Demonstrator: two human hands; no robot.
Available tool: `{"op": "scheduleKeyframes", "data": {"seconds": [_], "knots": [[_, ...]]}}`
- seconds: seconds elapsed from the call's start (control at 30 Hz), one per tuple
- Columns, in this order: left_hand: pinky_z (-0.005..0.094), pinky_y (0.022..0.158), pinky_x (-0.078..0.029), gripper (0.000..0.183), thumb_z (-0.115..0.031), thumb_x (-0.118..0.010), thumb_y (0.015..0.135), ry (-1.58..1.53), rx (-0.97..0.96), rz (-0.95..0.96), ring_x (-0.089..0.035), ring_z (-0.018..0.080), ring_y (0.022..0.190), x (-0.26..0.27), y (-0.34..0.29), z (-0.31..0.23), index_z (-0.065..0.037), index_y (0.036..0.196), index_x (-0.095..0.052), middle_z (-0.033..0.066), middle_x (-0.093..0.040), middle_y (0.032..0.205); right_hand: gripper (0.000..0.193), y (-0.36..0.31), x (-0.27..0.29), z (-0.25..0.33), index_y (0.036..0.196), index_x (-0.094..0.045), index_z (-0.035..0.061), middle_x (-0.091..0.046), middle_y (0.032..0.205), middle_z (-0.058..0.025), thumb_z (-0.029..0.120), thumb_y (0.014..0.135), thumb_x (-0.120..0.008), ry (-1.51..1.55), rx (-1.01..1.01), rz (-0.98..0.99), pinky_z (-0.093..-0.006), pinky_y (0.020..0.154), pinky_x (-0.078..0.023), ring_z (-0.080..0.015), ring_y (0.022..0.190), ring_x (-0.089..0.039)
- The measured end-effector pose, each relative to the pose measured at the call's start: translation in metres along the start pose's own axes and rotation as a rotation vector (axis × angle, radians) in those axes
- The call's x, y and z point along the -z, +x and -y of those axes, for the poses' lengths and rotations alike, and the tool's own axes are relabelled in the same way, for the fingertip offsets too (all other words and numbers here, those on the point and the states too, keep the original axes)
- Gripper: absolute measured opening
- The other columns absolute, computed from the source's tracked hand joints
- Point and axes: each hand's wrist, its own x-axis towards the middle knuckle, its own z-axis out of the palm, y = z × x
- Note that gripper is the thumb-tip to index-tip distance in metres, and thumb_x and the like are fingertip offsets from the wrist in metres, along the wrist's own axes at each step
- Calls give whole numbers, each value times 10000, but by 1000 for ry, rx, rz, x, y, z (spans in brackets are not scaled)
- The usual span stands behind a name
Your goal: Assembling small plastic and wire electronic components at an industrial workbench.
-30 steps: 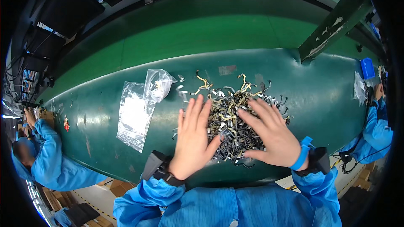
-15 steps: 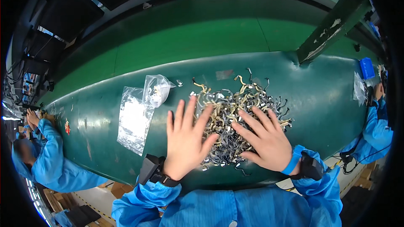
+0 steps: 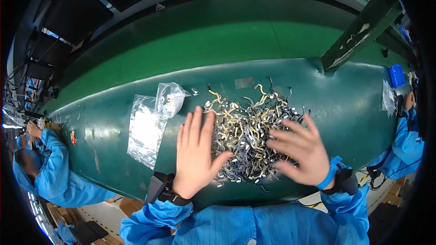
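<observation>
A heap of short cables, black, grey and tan with small white connectors, lies loosely spread on the green table mat. At its left edge rests my left hand, palm down, its fingers straight and thumb out over the cables. My right hand is at the heap's right side with fingers spread, slightly smeared by motion. Neither hand grips anything. Part of the heap is hidden under the fingers. Left of my left hand lie a flat clear plastic bag and a smaller clear bag with white pieces.
The green table mat stretches to both sides. A dark green post rises at the far right. A blue bin stands at the right end. Blue-sleeved co-workers work at left and right. A small red item lies at left.
My hands have moved apart, the right one outward to the right, the left one slightly left with its fingers closer together. More of the heap's middle shows.
</observation>
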Motion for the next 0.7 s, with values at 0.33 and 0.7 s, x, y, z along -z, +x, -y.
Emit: {"op": "scheduleKeyframes", "data": {"seconds": [0.33,0.7], "knots": [[500,1140,-158,819,-272,-674,797,-226,-126,40,-187,421,1410,-17,19,-21,-4,1453,-263,243,-209,1516,637,62,-30,-40,1407,-382,51,-377,1453,-181,305,871,-612,76,-81,-121,-516,1117,-231,-381,1356,-327],[538,1110,-217,734,-362,-658,818,-123,-186,-67,-254,430,1377,-21,63,-4,-28,1403,-366,239,-278,1482,603,45,-17,-48,1407,-393,54,-359,1474,-166,257,869,-575,97,-148,-101,-520,1125,-202,-386,1377,-290]]}}
